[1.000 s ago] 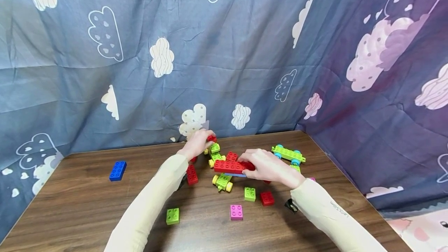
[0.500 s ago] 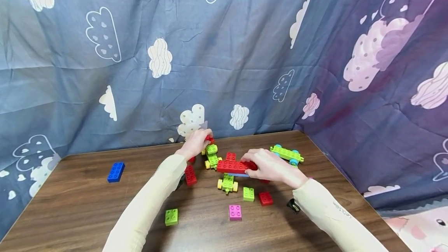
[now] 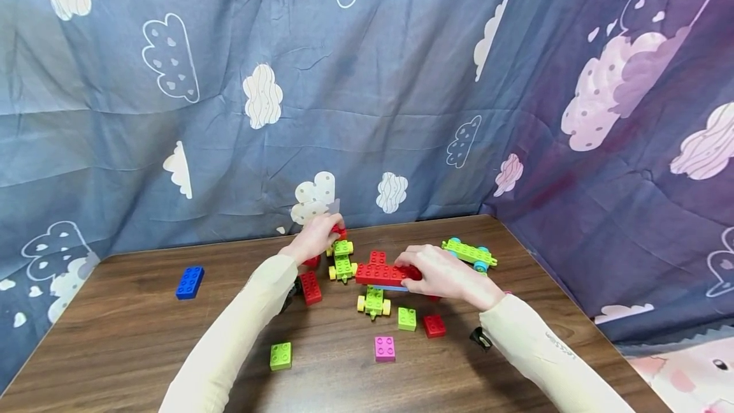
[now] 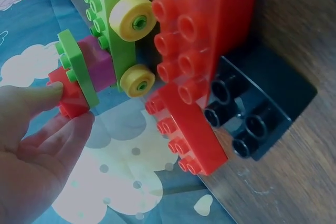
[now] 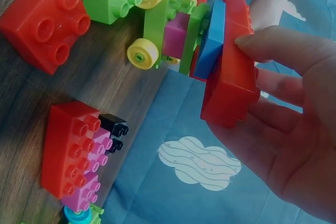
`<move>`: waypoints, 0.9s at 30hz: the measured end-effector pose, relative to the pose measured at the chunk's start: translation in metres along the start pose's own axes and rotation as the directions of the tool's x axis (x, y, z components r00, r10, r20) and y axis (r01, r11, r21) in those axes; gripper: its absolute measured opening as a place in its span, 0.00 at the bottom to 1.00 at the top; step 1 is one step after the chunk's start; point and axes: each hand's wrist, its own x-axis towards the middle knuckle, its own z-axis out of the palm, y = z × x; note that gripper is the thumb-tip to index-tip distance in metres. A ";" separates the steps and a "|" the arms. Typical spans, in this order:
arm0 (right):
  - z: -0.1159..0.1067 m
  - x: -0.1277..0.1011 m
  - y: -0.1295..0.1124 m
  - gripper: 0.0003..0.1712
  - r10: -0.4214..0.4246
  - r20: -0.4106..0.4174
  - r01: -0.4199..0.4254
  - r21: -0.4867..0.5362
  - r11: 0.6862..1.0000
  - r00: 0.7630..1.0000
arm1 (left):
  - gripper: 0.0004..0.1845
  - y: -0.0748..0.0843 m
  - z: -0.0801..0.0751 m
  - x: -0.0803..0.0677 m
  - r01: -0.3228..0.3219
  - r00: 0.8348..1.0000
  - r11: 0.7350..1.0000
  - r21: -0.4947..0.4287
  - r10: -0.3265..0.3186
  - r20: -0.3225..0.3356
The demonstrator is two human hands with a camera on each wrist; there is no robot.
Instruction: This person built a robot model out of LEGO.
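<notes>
My left hand (image 3: 334, 229) pinches a small red brick (image 3: 341, 232) on top of a green car with yellow wheels (image 3: 343, 261) at the back of the wooden table (image 3: 126, 343). In the left wrist view the left hand (image 4: 67, 113) holds that red brick (image 4: 67, 95) against a green plate (image 4: 79, 69) and a purple brick (image 4: 98, 66). My right hand (image 3: 410, 271) grips a long red brick (image 3: 381, 273) over a second green car (image 3: 373, 302). In the right wrist view the right hand (image 5: 247, 77) holds the red brick (image 5: 231, 66) on a blue plate (image 5: 212, 40).
Loose bricks lie around: blue (image 3: 190, 282) far left, red (image 3: 310, 287), green (image 3: 281, 355), pink (image 3: 385, 348), green (image 3: 407, 318), red (image 3: 434, 326). A long green car with blue wheels (image 3: 470, 252) stands at the back right. A cloud-print curtain (image 3: 367, 81) walls the table.
The left hand and its small car have shifted slightly left and nearer. The right hand's red brick and the car beneath it have moved a little to the right.
</notes>
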 end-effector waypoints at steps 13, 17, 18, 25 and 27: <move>-0.007 0.003 -0.003 0.17 -0.024 -0.051 0.024 0.003 1.000 0.998 | 0.08 -0.001 -0.003 -0.006 0.012 1.000 1.000 -0.013 -0.012 0.021; -0.009 0.006 -0.005 0.17 -0.020 -0.071 0.021 0.015 1.000 0.997 | 0.08 -0.001 -0.004 -0.009 -0.002 1.000 1.000 -0.023 0.002 0.009; -0.009 0.007 -0.006 0.17 -0.020 -0.079 0.021 0.015 1.000 0.997 | 0.08 -0.001 -0.004 -0.010 -0.004 1.000 1.000 -0.025 0.004 0.008; -0.007 0.015 -0.010 0.17 -0.017 -0.116 0.020 0.018 1.000 0.993 | 0.08 -0.001 -0.005 -0.013 0.003 1.000 0.998 -0.058 -0.002 0.023; -0.006 0.017 -0.010 0.17 -0.017 -0.117 0.019 0.013 1.000 0.993 | 0.09 -0.001 -0.005 -0.014 0.008 1.000 0.998 -0.066 -0.007 0.028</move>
